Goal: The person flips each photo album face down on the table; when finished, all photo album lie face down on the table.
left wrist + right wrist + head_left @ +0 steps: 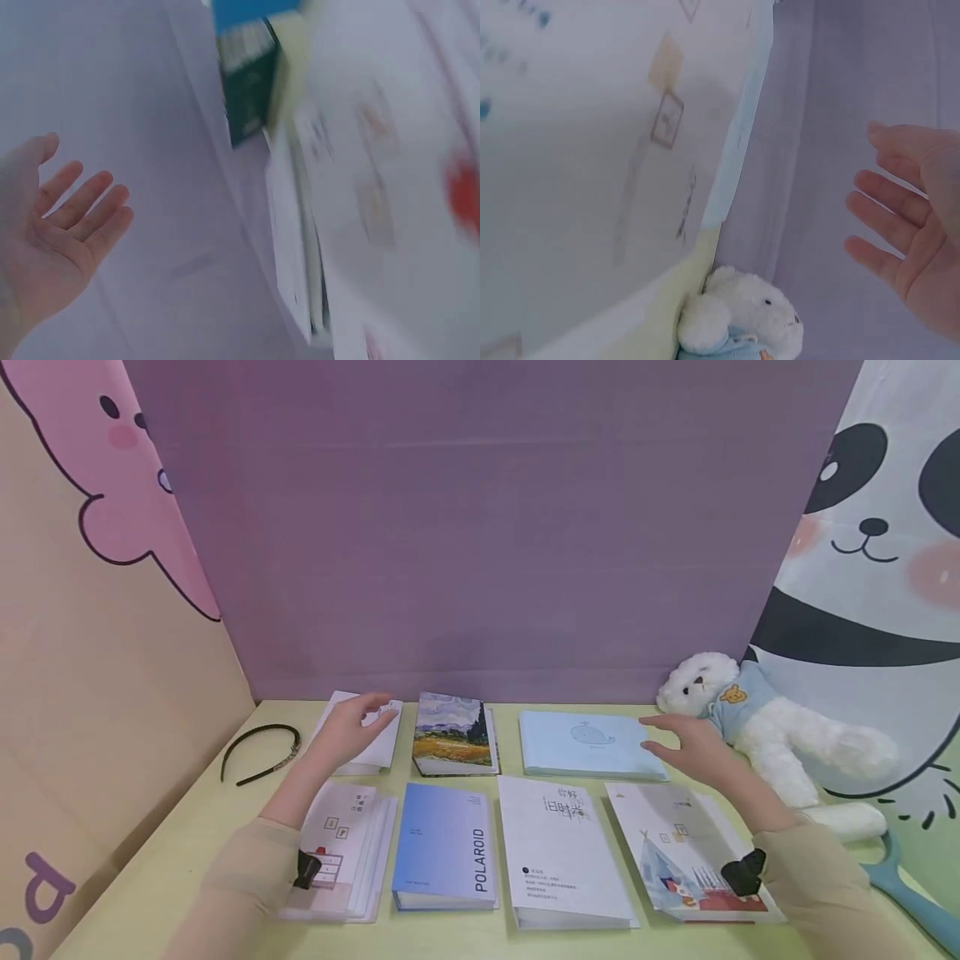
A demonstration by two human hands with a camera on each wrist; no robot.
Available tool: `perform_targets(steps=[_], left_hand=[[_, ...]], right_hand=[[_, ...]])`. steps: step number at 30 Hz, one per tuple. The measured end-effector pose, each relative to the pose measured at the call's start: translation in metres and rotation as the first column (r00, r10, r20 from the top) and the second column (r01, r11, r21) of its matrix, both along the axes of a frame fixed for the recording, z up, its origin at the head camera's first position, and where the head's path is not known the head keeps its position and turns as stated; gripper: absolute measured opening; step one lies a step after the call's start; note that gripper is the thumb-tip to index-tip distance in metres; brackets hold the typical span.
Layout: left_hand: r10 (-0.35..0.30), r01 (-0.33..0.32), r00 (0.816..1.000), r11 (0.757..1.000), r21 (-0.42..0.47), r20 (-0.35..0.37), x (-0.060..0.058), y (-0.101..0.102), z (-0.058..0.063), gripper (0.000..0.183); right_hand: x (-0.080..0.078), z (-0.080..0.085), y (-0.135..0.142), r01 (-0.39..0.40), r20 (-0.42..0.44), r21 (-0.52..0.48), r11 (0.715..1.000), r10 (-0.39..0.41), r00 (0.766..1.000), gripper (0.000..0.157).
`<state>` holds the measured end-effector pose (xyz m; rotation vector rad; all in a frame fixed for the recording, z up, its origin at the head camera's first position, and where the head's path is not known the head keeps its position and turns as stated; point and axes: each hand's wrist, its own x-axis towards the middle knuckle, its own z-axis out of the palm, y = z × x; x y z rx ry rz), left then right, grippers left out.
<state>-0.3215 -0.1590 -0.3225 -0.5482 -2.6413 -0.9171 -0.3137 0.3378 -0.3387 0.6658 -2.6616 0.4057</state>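
Black headband [291, 756], plush toy [782, 732]

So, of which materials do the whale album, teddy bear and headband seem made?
The whale album: probably card or coated board, smooth and fairly matte; the cover is flat, crisp-edged.
The teddy bear: probably plush with a soft, matte pile; its white surface looks fuzzy.
The headband: perhaps plastic or wrapped cloth, finish unclear; one side carries bright specks, possibly beads.

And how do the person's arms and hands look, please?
The left sleeve and the right sleeve are beige and long, without visible markings. A small black piece shows near the end of each, its details unclear. The left hand and right hand are bare, with no gloves visible.
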Motion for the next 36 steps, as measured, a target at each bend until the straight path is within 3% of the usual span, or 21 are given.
perform_targets(steps=[3, 9, 16, 20, 25, 31, 36], left_hand=[[-0.030, 0.030, 0.999, 0.999, 0.028, 0.024, -0.007, 0.018, 0.000, 0.040], [-0.070, 0.067, 0.995, 0.997, 0.041, 0.070, -0.021, 0.050, -0.006, 0.039], [-0.089, 0.078, 0.986, 0.994, 0.081, 0.142, -0.034, 0.086, -0.012, 0.039], [-0.137, 0.121, 0.978, 0.987, 0.102, 0.160, -0.037, 0.107, -0.012, 0.037], [-0.188, 0.174, 0.962, 0.981, 0.085, 0.196, -0.041, 0.135, -0.015, 0.038], [-0.228, 0.238, 0.930, 0.971, 0.001, 0.290, -0.051, 0.159, -0.029, 0.043], [-0.225, 0.269, 0.899, 0.961, -0.069, 0.375, -0.052, 0.168, -0.037, 0.046]], right_hand=[[-0.006, -0.004, -0.008, -0.022, -0.001, -0.008, 1.000, 0.022, 1.000, 0.038], [-0.015, -0.009, -0.022, -0.051, 0.070, -0.069, 0.996, 0.056, 0.996, 0.056], [-0.024, -0.013, -0.038, -0.027, 0.129, -0.053, 0.998, 0.034, 0.991, 0.048], [-0.031, -0.020, -0.045, -0.047, 0.138, -0.069, 0.996, 0.057, 0.989, 0.048], [-0.039, -0.027, -0.049, -0.053, 0.153, -0.082, 0.995, 0.065, 0.986, 0.046], [-0.044, -0.030, -0.052, -0.055, 0.215, -0.070, 0.996, 0.069, 0.974, 0.046], [-0.039, -0.029, -0.061, -0.046, 0.346, -0.068, 0.997, 0.067, 0.936, 0.051]])
